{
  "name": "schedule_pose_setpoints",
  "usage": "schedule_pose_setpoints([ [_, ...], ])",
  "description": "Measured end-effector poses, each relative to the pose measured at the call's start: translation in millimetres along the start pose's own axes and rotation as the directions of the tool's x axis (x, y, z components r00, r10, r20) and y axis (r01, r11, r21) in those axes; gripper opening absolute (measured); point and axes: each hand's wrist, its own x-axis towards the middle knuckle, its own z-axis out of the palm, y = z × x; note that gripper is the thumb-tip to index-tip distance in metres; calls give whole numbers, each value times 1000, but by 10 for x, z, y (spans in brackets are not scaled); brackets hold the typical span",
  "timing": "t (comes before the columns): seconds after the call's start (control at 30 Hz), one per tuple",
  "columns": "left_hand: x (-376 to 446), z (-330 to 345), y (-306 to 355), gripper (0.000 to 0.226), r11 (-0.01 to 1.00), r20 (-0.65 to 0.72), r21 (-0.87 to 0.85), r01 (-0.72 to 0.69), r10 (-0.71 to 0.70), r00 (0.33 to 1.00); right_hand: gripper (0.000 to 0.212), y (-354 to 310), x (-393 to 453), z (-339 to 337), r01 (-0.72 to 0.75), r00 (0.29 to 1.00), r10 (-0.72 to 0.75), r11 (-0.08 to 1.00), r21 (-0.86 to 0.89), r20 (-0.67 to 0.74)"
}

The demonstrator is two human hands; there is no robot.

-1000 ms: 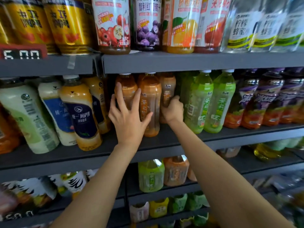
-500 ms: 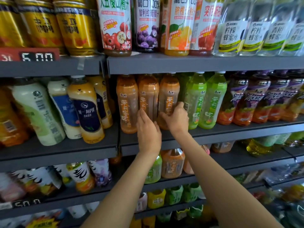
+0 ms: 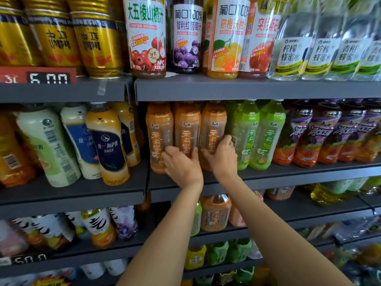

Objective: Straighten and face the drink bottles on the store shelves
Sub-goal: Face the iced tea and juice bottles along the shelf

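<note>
At nine o'clock on the middle grey metal shelf (image 3: 72, 193): tilted plastic milk-tea bottles with blue and green labels (image 3: 107, 145), leaning out of line and not yet faced. Toward centre: three orange translucent plastic tea bottles with vertical orange lettering (image 3: 159, 137), upright, labels forward, shoulder to shoulder just behind the shelf lip.

Left hand (image 3: 182, 166), at centre, wrapped round the lower body of the middle orange bottle, thumb toward the left one, fingers curled and gripping. Right hand (image 3: 223, 155), just at its three o'clock, clasped on the lower half of the right orange bottle, thumb across the label, fingertips out of sight behind. Further toward three o'clock: two green translucent tea bottles (image 3: 257, 137), touching the right orange bottle, then a row of dark purple-labelled bottles (image 3: 321, 139).

Likely handling: full bottles, moderately heavy, thin walls that give under a hard squeeze, glossy sleeves somewhat slippery. Best hold probably at the waist or lower body, twisting about the base rather than lifting.

Open room: very little at the sides, neighbours touching on both flanks, so turning in place looks safer than sliding. Caps close under the upper shelf edge (image 3: 247, 89) at twelve o'clock, so scant headroom. Free space only at six o'clock, over the front lip; risk of a bottle tipping off there if drawn too far.
</note>
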Motion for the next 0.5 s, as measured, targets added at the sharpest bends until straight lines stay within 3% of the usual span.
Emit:
schedule_pose_setpoints([
  [0.17,2,85,14,48,1000,-64,2,29,-29,998,64,23,21,-44,18,1000,-18,1000,-18,5],
  [0.3,-4,95,-17,45,999,-37,-34,0,-1,999,67,70,-31,-90,57,998,-57,998,-3,19],
  [0.5,-14,-63,-223,29,925,62,-323,-200,232,971,69,121,-127,-135,167,983,-168,986,25,76],
])
